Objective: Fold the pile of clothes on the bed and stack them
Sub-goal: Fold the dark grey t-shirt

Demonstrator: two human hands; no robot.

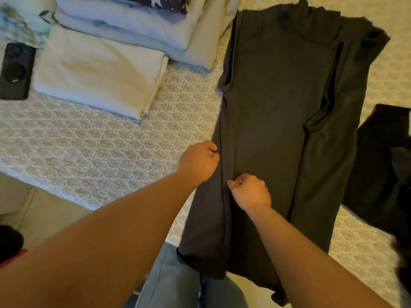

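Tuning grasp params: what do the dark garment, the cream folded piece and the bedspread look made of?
Dark garment: soft matte knit, probably jersey; limp drape, no sheen. Cream folded piece: smooth woven cloth, likely cotton; crisp layered edges. Bedspread: printed woven fabric, flat, matte.

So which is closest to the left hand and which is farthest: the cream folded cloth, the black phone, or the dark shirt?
From the left hand:
1. Dark shirt, right beside it; the fingers grip its left edge.
2. Cream folded cloth, up and to the left on the bed.
3. Black phone, farthest, at the left edge.
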